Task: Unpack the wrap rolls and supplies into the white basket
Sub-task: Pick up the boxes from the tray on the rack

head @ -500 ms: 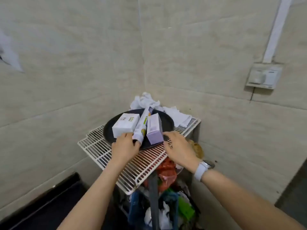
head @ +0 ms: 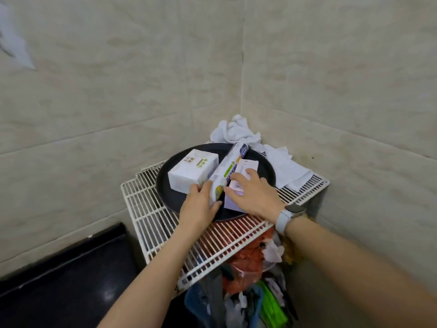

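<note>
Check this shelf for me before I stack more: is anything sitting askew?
Yes: the long wrap roll box lies tilted, propped between the white box and the purple box on the black tray. Crumpled white cloths are heaped behind.

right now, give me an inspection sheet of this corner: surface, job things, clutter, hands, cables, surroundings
surface: white wire rack carrying a round black tray
job's things: white box, long wrap roll box and lilac box on the tray; no white basket seen
clutter: crumpled white cloths behind the tray; red and green bags beneath the rack
hands: left hand grips the wrap roll box's near end; right hand lies over the lilac box, fingers relaxed
cables: nothing seen
surroundings: beige tiled wall corner; black surface lower left
</note>
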Available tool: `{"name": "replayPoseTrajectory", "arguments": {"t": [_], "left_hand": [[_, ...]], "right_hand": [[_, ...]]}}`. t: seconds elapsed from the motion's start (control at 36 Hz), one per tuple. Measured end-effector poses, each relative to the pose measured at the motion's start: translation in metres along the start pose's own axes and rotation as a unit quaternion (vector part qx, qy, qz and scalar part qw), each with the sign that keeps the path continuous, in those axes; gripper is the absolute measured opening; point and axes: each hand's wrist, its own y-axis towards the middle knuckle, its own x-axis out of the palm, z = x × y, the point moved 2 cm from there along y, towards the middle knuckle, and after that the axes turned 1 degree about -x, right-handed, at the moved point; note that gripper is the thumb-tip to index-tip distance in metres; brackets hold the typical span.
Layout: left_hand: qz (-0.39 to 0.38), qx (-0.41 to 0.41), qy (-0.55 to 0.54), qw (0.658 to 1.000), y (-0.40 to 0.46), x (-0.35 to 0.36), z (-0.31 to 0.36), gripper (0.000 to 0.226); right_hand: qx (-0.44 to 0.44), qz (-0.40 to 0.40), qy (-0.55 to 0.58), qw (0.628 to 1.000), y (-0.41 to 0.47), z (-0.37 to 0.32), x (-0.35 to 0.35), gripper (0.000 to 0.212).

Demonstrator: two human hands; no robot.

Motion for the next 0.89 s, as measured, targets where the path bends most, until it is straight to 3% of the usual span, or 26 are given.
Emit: {"name": "replayPoseTrajectory", "arguments": {"t": [0.28,0.47,0.64,0.81,0.89], "left_hand": [[0.037,-0.007,-0.011,0.999,-0.003,-0.007,0.004,0.058],[0.095,0.028,-0.025,0.995,-0.023,-0.019,0.008,0.055],[0.15,-0.007,-0.113,0.982,-0.04,-0.037,0.005,0.054],[0.237,-0.038,-0.183,0.953,-0.066,-0.075,-0.012,0.05],[0.293,-0.045,-0.207,0.932,-0.089,-0.1,-0.028,0.042]], "right_hand": [[0.003,-0.02,0.009,1.0,0.01,0.002,-0.009,0.042],[0.011,0.051,0.1,0.994,-0.001,0.027,-0.009,0.038],[-0.001,0.149,0.194,0.97,-0.007,0.03,-0.024,0.034],[-0.089,0.221,0.271,0.933,-0.016,-0.011,-0.042,0.035],[-0.131,0.207,0.312,0.918,-0.026,-0.048,-0.039,0.036]]}}
